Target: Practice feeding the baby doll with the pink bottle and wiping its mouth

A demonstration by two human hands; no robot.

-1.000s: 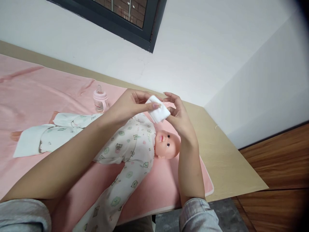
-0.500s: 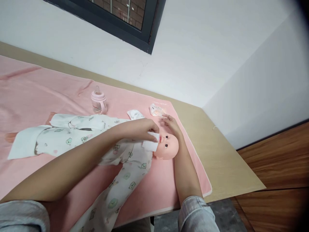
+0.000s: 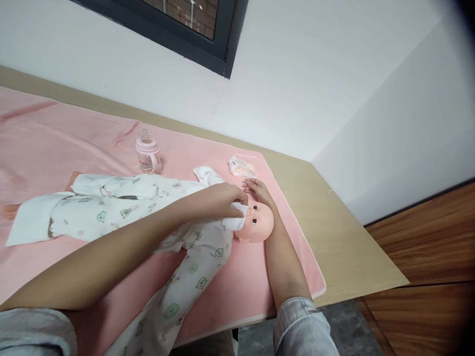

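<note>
A baby doll (image 3: 260,223) in a white printed sleepsuit (image 3: 148,198) lies on a pink blanket (image 3: 55,143), head to the right. My left hand (image 3: 218,200) is closed on a folded white wipe (image 3: 234,221) and presses it against the doll's mouth. My right hand (image 3: 258,192) rests on the far side of the doll's head, fingers laid flat and slightly curved against it. Both forearms cross over the doll's body.
A pink baby bottle (image 3: 147,154) stands on the blanket behind the doll. A small torn wrapper (image 3: 241,167) lies near the blanket's far right corner. The beige table (image 3: 345,247) ends at right, with wooden floor (image 3: 426,277) beyond. A white wall runs along the back.
Both hands came down from above the doll, where they held the wipe together. My left hand now presses the wipe on the doll's mouth; my right has settled on its head.
</note>
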